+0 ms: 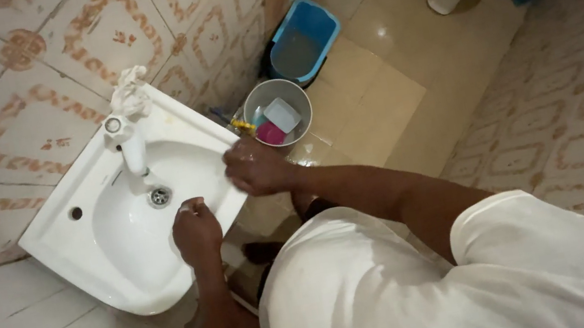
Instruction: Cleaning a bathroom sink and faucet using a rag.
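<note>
both hands closed: left hand [197,231] over the white sink [73,238], right hand [254,169] on its rim.

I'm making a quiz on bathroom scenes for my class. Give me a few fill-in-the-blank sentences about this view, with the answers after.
1. Both hands, the left hand and the right hand, are over a white ____.
2. A crumpled cloth lies just behind the ____.
3. On the floor by the wall stands a rectangular bucket coloured ____.
4. The round grey bucket beside the basin holds a small ____ cup.

Missing words: sink; tap; blue; pink
</note>
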